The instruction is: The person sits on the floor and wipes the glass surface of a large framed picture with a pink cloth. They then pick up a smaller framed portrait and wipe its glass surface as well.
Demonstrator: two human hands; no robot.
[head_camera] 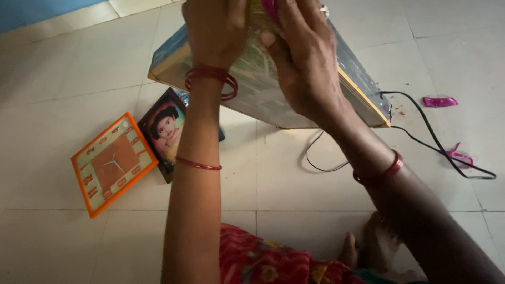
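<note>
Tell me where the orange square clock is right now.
In the head view the orange square clock lies flat on the tiled floor at the left, touching the framed photo, left of the person's left forearm.

Fingertips of left hand (214,31) cut off by top edge. Right hand (305,63) covers middle of large flat gold-edged framed picture (258,89); picture's far end out of view. Small pink object (271,8) between hands mostly hidden, kind unclear. Black cable (436,142) disappears behind frame.
</note>
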